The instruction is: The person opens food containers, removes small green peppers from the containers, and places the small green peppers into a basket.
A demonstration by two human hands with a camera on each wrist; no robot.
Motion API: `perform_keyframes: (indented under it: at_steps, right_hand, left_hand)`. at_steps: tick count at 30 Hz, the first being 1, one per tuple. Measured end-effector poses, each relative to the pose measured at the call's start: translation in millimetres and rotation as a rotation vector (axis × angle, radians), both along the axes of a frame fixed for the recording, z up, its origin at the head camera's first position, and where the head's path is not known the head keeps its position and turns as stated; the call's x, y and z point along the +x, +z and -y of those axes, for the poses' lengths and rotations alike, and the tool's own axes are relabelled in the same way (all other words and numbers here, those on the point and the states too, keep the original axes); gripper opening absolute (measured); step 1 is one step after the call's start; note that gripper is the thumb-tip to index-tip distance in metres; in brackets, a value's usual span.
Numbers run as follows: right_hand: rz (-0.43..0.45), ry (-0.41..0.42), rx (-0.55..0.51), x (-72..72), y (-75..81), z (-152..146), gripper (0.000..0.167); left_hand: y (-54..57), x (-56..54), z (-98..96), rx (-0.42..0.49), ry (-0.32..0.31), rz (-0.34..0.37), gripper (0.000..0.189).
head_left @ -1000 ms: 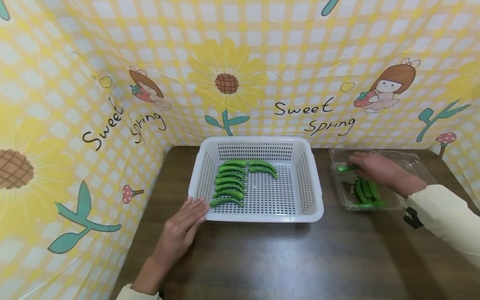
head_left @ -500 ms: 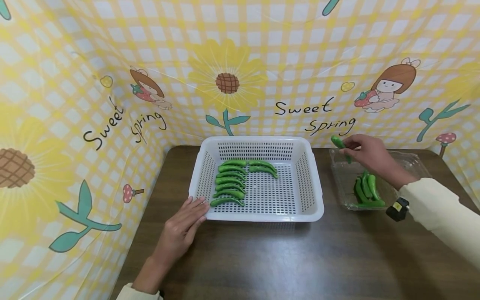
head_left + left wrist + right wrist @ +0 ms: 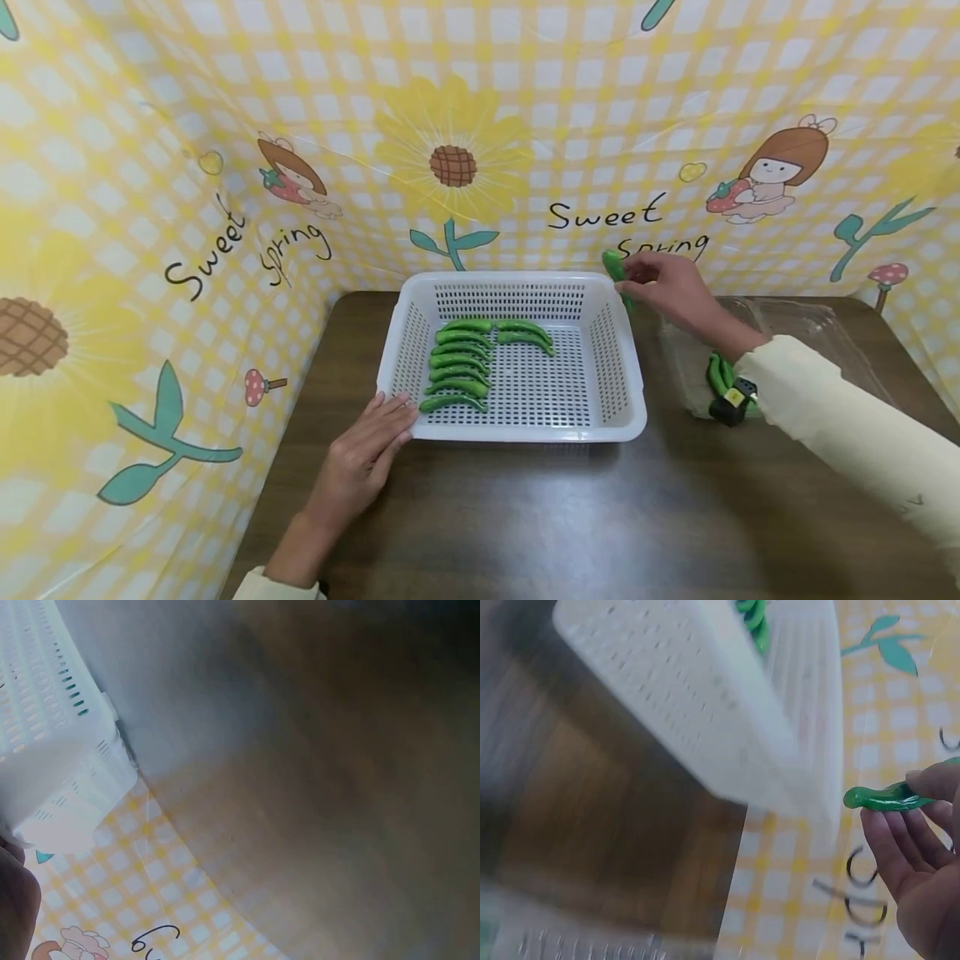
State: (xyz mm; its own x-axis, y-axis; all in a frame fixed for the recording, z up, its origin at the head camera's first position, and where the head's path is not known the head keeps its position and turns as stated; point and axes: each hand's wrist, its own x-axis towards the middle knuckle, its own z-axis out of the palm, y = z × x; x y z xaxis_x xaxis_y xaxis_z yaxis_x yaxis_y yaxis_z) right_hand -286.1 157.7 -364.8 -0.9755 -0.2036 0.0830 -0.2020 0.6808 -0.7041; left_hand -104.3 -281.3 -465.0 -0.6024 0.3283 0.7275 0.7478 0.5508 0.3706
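One pepper (image 3: 613, 265) is pinched in the grip of the right hand (image 3: 666, 285), between thumb and fingers, and is held up at the far right corner of the basket (image 3: 525, 436). Its thick end is left sticking out past the fingertips, probably so that it can be laid down without the hand pressing on its neighbours. By the left hand (image 3: 371, 437) nothing is grasped: its fingers are laid on the basket's near left corner, perhaps so that sliding on the bench (image 3: 525, 517) is prevented. Inside, a column (image 3: 459, 387) of peppers is ranged along the left, with a pair (image 3: 525, 339) set beside its far end, apparently for tidy spacing. More peppers (image 3: 717, 377) are held in the clear tub (image 3: 678, 371) on the right, partly hidden by the right arm.
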Motion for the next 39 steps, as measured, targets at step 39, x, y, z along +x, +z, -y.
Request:
perform_keyframes:
  at_steps: [39]
  right_hand:
    - [0.196,0.550,0.703,-16.9,-37.9,166,0.026]
  left_hand:
    - [-0.4,1.6,0.6,-0.022,0.024,0.027,0.029]
